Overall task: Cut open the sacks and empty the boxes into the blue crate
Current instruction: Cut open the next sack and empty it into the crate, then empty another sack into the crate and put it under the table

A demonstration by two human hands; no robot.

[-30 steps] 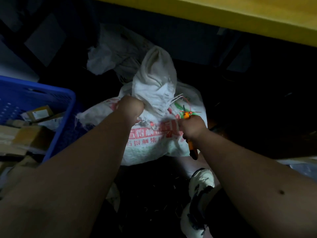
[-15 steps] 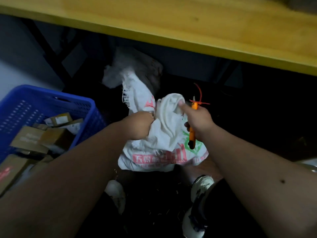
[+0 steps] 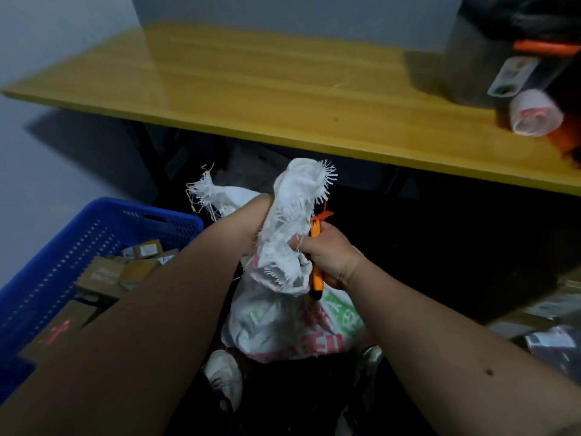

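While both hands bunch the frayed neck of the white woven sack (image 3: 292, 319) at the centre of the view, the left hand (image 3: 251, 221) grips the fabric from the nine o'clock side, its fingers largely hidden in the cloth. At three o'clock of the neck, the right hand (image 3: 327, 256) pinches the fabric with its fingers and also clasps an orange utility knife (image 3: 315, 275), held upright. Hanging above two white shoes (image 3: 224, 377), the sack sits just right of the blue crate (image 3: 78, 243), which holds cardboard boxes (image 3: 103, 275). At twelve o'clock runs a yellow wooden table (image 3: 283, 89).
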